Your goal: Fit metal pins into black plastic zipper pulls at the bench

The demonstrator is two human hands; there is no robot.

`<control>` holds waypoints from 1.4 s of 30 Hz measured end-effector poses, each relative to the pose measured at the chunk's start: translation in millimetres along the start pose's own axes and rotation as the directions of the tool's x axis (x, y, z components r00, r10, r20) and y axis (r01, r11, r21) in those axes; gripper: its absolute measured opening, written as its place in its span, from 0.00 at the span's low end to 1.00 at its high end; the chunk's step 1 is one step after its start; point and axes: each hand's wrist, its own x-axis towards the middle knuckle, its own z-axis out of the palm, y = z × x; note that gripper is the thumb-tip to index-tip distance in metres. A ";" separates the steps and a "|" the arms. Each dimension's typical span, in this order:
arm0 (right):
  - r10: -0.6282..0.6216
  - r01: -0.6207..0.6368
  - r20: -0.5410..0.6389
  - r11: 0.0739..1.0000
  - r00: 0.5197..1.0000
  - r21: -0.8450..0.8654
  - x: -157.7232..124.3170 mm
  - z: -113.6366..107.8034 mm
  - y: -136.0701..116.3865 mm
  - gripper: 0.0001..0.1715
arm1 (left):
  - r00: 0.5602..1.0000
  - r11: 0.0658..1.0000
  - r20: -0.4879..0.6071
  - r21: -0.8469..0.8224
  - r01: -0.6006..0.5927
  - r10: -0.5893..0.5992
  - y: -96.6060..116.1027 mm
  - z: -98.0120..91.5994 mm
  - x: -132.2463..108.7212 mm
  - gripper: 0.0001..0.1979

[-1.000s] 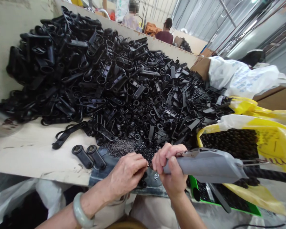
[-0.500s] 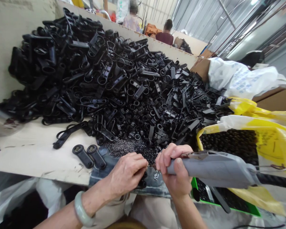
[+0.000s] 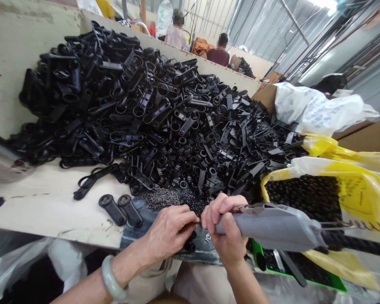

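My right hand [image 3: 225, 230] is wrapped round the front of a grey powered screwdriver [image 3: 274, 227] that lies level and points left. My left hand [image 3: 171, 230] is curled shut, its fingertips pinching a small black plastic part [image 3: 189, 245] right at the tool's tip. A few loose screws [image 3: 207, 237] lie between my hands. Just beyond my fingers lies a small heap of dark screws [image 3: 167, 197]. Two finished black pieces [image 3: 120, 209] lie side by side to the left of my hand.
A big pile of black plastic parts [image 3: 152, 109] covers the bench [image 3: 47, 202] up to its back wall. A yellow bag [image 3: 361, 190] holding small dark parts stands at the right, a white sack [image 3: 316, 107] behind it. Two people sit far back.
The view has shifted slightly downward. My right hand and the screwdriver have edged left, closer to my left hand, which keeps its pinch on the part.
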 end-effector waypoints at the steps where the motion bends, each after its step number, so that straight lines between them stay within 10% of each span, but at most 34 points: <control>1: 0.000 0.000 -0.012 1.000 1.000 0.002 -0.1 0.0 -2.7 0.09 | 1.000 1.000 -0.001 -0.012 0.005 -0.005 -0.1 -0.3 0.4 0.08; 42: -0.005 0.006 0.061 1.000 0.998 -0.018 -3.7 -6.8 8.5 0.06 | 0.996 0.986 0.017 -0.139 0.093 -0.092 -1.9 -0.8 1.7 0.04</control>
